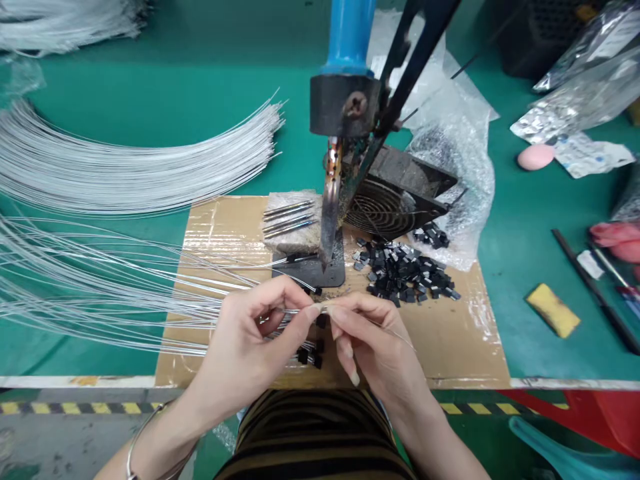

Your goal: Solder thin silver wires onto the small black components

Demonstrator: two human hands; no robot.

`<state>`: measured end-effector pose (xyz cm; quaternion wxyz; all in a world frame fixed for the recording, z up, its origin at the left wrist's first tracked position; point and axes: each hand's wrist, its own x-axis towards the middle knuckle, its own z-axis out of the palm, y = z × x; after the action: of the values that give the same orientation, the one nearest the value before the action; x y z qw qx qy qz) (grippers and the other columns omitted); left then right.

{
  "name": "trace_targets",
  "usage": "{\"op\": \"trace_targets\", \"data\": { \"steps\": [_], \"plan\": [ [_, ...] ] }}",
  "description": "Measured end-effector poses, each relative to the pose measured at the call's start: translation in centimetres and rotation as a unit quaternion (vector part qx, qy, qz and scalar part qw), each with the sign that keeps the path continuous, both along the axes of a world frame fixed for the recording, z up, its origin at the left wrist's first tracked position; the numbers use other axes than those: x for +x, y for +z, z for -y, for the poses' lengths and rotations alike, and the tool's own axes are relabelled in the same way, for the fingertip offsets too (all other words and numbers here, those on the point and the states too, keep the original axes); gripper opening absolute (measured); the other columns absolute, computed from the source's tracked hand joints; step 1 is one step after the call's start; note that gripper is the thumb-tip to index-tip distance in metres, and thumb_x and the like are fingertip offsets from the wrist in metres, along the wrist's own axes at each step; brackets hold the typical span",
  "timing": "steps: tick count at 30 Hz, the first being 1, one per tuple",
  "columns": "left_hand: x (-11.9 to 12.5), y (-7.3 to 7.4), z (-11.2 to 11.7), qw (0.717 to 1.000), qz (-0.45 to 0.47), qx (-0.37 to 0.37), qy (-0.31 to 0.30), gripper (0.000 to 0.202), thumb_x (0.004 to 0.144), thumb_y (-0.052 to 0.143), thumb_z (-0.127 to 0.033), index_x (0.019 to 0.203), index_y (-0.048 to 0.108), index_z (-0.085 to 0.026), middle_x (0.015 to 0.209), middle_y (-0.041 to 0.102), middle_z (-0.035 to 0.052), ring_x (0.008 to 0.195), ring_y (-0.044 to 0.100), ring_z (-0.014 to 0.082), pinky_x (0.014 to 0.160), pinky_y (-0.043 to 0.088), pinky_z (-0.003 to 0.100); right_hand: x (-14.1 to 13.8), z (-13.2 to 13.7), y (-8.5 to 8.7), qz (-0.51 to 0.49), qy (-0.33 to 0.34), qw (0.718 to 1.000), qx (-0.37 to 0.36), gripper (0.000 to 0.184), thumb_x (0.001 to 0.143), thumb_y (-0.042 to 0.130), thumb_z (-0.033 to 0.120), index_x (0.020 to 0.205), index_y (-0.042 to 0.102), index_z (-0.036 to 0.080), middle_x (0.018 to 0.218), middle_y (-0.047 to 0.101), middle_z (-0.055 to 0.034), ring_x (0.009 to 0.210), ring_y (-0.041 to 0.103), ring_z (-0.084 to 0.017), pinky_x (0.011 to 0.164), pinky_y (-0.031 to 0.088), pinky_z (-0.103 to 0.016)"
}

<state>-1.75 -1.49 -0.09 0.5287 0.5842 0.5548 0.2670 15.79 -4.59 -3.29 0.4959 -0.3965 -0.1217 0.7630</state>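
Note:
My left hand (257, 337) is closed, with thumb and forefinger pinching a thin wire (293, 311) below the soldering iron tip (326, 250). My right hand (377, 333) meets it fingertip to fingertip, also in a pinch. A thin strand (397, 335) runs out along the right palm; the part between the fingertips is too small to make out. Under and beside the left hand lie loose clear-white wires (195, 303), some ending in black connectors (310, 357). To the right of the iron is a heap of small black connectors (407, 273).
The blue-handled iron (350, 37) hangs from a black stand over cardboard (465, 340). A small fan (385, 203) leans behind it. Metal tips (290, 217) rest on a pad. A wire bundle (150, 177) lies left; a yellow sponge (553, 311) and bubble wrap (473, 180) are right.

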Motion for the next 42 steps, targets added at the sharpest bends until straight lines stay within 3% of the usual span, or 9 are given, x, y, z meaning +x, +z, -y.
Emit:
{"op": "trace_targets", "data": {
  "steps": [17,32,42],
  "plan": [
    [0.6,-1.1,0.9,0.995,-0.007,0.095,0.043,0.011,0.096,0.072,-0.025,0.087,0.074,-0.021,0.069,0.068,-0.0006,0.056,0.056,0.011,0.05,0.039,0.024,-0.6,-0.1,-0.3,-0.033,-0.029,0.999,-0.001,0.012,0.086,0.087,0.031,0.084,0.087,0.02,0.059,0.063,0.0062,0.033,0.052,-0.002,0.032,0.044,-0.01],
    [0.9,-1.2,1.1,0.992,-0.004,0.115,0.053,0.013,0.098,0.07,-0.023,0.085,0.072,-0.022,0.067,0.065,-0.0032,0.055,0.053,0.01,0.05,0.039,0.023,-0.9,0.0,-0.1,-0.031,-0.049,0.998,-0.013,0.011,0.083,0.089,0.031,0.08,0.086,0.02,0.057,0.063,0.0061,0.032,0.05,-0.002,0.031,0.043,-0.009],
    [1.6,-1.5,1.3,0.993,0.019,0.093,0.076,0.014,0.098,0.071,-0.024,0.084,0.07,-0.021,0.068,0.072,-0.0009,0.054,0.059,0.0107,0.049,0.04,0.022,-1.6,0.4,0.1,-0.025,-0.072,0.997,-0.021,0.014,0.084,0.089,0.033,0.079,0.085,0.02,0.058,0.062,0.007,0.033,0.051,-0.003,0.031,0.043,-0.011]
  ]
}}
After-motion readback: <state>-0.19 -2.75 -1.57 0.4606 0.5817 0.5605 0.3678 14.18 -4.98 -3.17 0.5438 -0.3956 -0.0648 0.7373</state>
